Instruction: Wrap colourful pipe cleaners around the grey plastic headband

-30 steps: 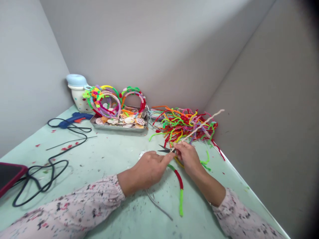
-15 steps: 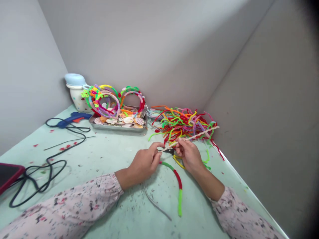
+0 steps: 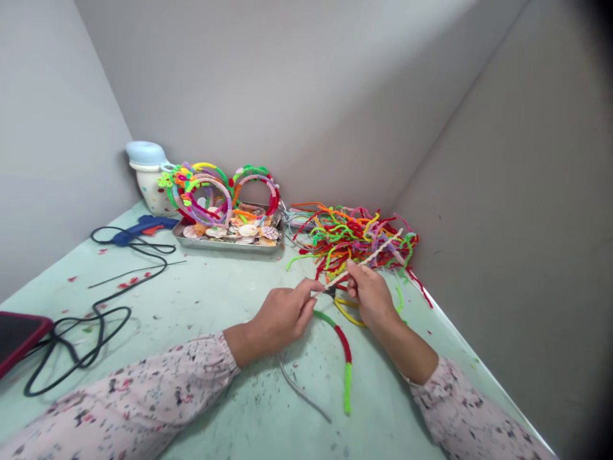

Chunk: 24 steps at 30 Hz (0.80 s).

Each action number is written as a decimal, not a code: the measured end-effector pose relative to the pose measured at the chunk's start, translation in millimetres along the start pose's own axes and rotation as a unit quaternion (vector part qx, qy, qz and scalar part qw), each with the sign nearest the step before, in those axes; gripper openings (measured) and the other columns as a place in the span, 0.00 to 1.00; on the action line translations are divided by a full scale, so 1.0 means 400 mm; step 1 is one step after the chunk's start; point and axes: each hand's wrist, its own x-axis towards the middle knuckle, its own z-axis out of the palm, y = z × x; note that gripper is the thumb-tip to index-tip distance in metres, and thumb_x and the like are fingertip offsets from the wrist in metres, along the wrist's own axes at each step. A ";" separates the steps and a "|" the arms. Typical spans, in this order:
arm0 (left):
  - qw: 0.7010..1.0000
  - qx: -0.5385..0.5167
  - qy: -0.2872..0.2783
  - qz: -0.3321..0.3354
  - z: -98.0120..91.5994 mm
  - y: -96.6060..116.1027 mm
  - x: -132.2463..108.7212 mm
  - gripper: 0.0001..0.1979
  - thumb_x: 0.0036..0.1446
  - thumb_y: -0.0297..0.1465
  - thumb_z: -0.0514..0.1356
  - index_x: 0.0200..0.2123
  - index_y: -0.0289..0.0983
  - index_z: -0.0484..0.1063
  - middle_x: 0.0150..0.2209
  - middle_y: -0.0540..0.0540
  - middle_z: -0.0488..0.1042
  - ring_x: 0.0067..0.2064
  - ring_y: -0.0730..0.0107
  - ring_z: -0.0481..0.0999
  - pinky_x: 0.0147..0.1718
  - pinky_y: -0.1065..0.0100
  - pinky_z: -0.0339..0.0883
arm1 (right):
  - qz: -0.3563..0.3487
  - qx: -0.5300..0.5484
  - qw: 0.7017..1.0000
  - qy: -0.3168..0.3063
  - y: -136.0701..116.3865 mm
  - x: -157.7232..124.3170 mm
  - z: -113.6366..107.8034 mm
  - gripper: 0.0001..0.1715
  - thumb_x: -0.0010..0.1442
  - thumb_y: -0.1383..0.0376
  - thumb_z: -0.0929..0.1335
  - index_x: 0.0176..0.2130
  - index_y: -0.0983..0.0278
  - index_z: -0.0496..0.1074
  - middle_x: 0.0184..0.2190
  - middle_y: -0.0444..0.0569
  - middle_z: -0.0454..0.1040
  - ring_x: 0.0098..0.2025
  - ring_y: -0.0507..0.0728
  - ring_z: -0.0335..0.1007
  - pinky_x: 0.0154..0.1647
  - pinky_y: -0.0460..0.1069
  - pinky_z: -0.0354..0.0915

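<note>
A cream pipe cleaner [image 3: 382,248] stretches slantwise between my two hands, its far end pointing up and right. My right hand [image 3: 373,295] is closed, pinching it between thumb and fingers. My left hand [image 3: 282,314], also closed, grips its near end with the fingertips. Beneath the left hand runs a headband [image 3: 343,342]; one side is wrapped in green and red pipe cleaner, the other is bare grey. The left hand covers its middle, so I cannot tell if it is held or just lies there. Yellow-handled scissors or pliers [image 3: 348,314] lie partly hidden behind the right hand.
Colourful pipe cleaners [image 3: 357,233] are heaped at the back right. A metal tray [image 3: 230,245] holds shells and wrapped headbands [image 3: 211,191]. To the left are a blue glue gun [image 3: 138,229], black cable [image 3: 98,313], a phone [image 3: 22,338] and a lidded white cup [image 3: 152,185].
The cream pipe cleaner tilts more steeply, and its far end has shifted left and up. My left fingers have moved slightly right along it, with the index finger stretched further.
</note>
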 end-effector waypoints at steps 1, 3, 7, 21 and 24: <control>1.000 0.012 -0.007 0.016 0.002 0.002 -0.001 0.14 0.60 0.28 0.47 0.49 0.38 0.61 0.22 0.54 0.67 0.24 0.73 0.67 0.26 0.73 0.57 | 0.009 0.009 1.000 -0.002 -0.003 0.001 -0.001 0.22 0.50 0.53 0.70 0.21 0.65 0.61 0.14 0.38 0.59 0.14 0.45 0.50 0.13 0.42 0.46; 0.998 0.040 -0.020 0.044 0.006 0.005 -0.002 0.15 0.60 0.27 0.47 0.50 0.39 0.60 0.24 0.52 0.69 0.26 0.71 0.70 0.28 0.72 0.59 | 0.031 0.031 0.999 -0.010 -0.008 0.004 -0.001 0.21 0.49 0.54 0.70 0.21 0.65 0.61 0.14 0.38 0.58 0.14 0.45 0.49 0.13 0.42 0.45; 0.992 0.087 -0.035 0.080 0.011 0.007 -0.003 0.16 0.59 0.27 0.47 0.51 0.38 0.59 0.27 0.48 0.73 0.29 0.66 0.73 0.30 0.68 0.61 | 0.067 0.071 0.995 -0.024 -0.008 0.008 -0.003 0.22 0.46 0.54 0.72 0.20 0.64 0.60 0.14 0.38 0.57 0.14 0.45 0.46 0.12 0.43 0.42; 0.842 -0.513 0.021 -0.168 -0.014 -0.009 0.020 0.21 0.60 0.44 0.47 0.46 0.34 0.64 0.18 0.55 0.59 0.18 0.78 0.56 0.18 0.75 0.50 | 0.008 0.123 0.988 -0.089 0.004 -0.001 0.006 0.18 0.54 0.55 0.69 0.24 0.65 0.63 0.17 0.39 0.61 0.16 0.44 0.54 0.14 0.41 0.49; 0.724 -0.658 -0.048 -0.201 -0.031 -0.034 0.037 0.29 0.58 0.51 0.44 0.43 0.30 0.67 0.21 0.51 0.64 0.19 0.78 0.60 0.20 0.75 0.54 | 0.019 0.170 0.979 -0.113 0.002 -0.007 0.013 0.18 0.55 0.56 0.69 0.23 0.65 0.63 0.17 0.39 0.60 0.15 0.44 0.54 0.14 0.40 0.49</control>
